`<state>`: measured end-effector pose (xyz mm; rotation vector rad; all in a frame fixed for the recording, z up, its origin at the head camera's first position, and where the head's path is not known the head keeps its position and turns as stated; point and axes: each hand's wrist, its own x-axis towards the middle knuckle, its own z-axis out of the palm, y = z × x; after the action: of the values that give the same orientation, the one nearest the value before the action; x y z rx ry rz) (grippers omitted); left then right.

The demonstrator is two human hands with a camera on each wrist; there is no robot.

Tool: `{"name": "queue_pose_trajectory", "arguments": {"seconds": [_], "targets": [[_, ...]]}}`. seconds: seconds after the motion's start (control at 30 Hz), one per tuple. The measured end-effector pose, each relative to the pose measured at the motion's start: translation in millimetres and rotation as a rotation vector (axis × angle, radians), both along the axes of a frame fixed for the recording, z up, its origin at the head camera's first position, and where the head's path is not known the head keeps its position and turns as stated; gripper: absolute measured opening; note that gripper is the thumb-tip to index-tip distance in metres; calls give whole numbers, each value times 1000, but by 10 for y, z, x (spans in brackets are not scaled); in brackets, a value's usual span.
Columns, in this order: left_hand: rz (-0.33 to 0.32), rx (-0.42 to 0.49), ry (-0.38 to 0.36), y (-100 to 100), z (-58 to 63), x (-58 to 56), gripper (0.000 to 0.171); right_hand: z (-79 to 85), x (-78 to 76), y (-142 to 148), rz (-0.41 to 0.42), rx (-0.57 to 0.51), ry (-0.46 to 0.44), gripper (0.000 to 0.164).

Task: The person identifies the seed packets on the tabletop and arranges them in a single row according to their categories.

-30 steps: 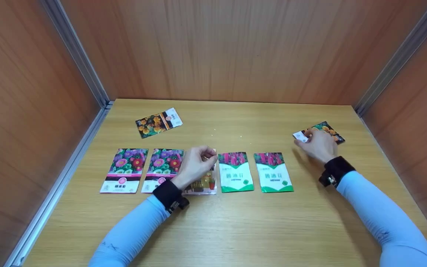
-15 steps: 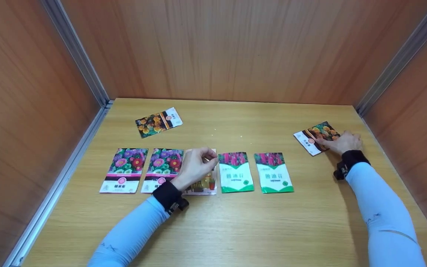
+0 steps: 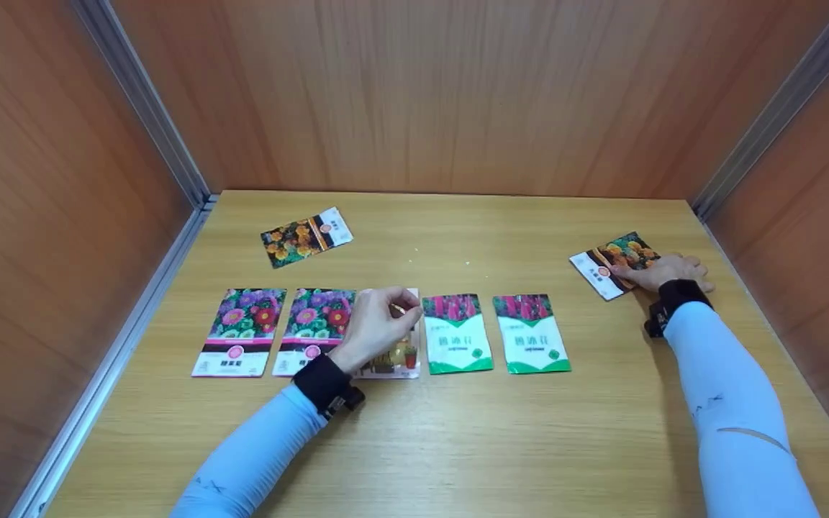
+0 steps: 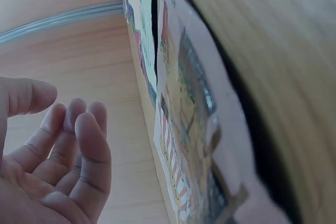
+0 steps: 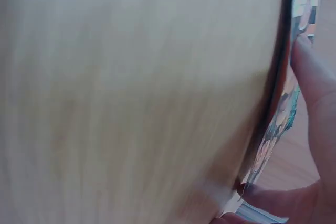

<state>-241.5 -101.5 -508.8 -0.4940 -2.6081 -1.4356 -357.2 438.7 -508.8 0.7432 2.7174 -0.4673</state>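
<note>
In the head view my left hand hovers loosely curled above a white-bordered seed packet, covering much of it. Nothing lies between its fingers, and the left wrist view shows the thumb apart from them. At the right, my right hand holds a marigold seed packet at its right edge. The thumb lies on the packet's face, and another fingertip touches its end in the right wrist view. How far the fingers reach beneath is hidden.
Two seed packets with pink and purple flowers, one left and one right, lie left of the white-bordered one. Two green-and-white packets, one beside another, continue the row. Another marigold packet lies at the back left. Wooden walls enclose the table.
My right hand has moved right, from on top of the marigold packet to its right edge. That packet has turned, its white end swinging towards me. The left hand stays in place.
</note>
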Motion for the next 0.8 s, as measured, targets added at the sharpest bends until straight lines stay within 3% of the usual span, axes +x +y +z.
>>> {"name": "queue_pose_trajectory", "arguments": {"seconds": [0.27,0.43,0.67,0.8], "targets": [[3,-7,19,-17,5,10,5,-20,-19,-185,-62,-58,235,124],[6,-13,17,-17,22,14,5,-19,-86,-279,-120,-213,365,120],[16,7,-40,-42,35,22,4,4,-89,-316,-268,-384,407,127],[27,3,-68,-78,44,30,4,59,-15,-300,-346,-547,427,125]]}}
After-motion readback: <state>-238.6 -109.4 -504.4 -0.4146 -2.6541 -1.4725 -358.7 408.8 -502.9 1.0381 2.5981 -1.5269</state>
